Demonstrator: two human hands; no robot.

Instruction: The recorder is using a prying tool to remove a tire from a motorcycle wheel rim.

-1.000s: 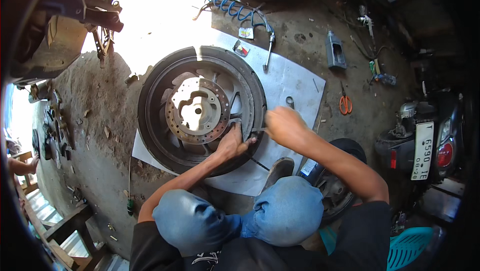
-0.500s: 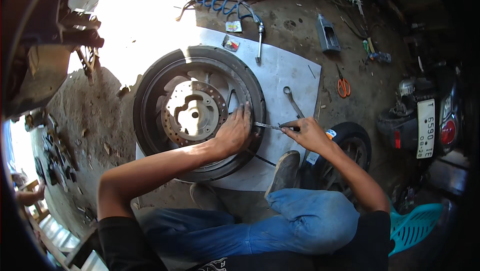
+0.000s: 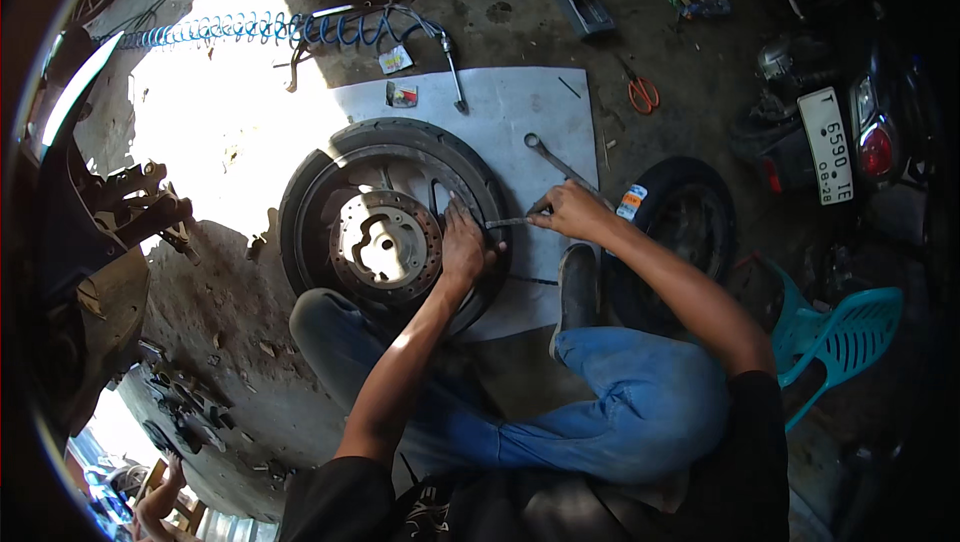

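A motorcycle wheel [image 3: 325, 157] with a black tyre and a drilled brake disc [image 3: 350, 242] lies flat on a white sheet. My left hand [image 3: 464, 244] rests on the wheel's right side, fingers stretched over the rim, holding nothing. A flat metal tyre lever [image 3: 508, 223] is pinched in my right hand [image 3: 572, 212]; its far end meets the tyre near the rim edge, beside my left hand. Whether the tip sits under the bead is too small to tell. A dark thin strip [image 3: 530, 280] sticks out beside the tyre.
A wrench [image 3: 560, 164] lies right of the wheel, partly behind my right hand. Farther off are orange-handled scissors [image 3: 642, 95], a cut grey bottle [image 3: 582, 4] and a blue coiled air hose [image 3: 340, 30]. Another tyre [image 3: 715, 242], a teal chair [image 3: 855, 332] and a motorcycle [image 3: 865, 142] stand right.
The whole view has shifted and turned. My left leg now shows close against the wheel's near side. The lever stays in my right hand, at the tyre's right side.
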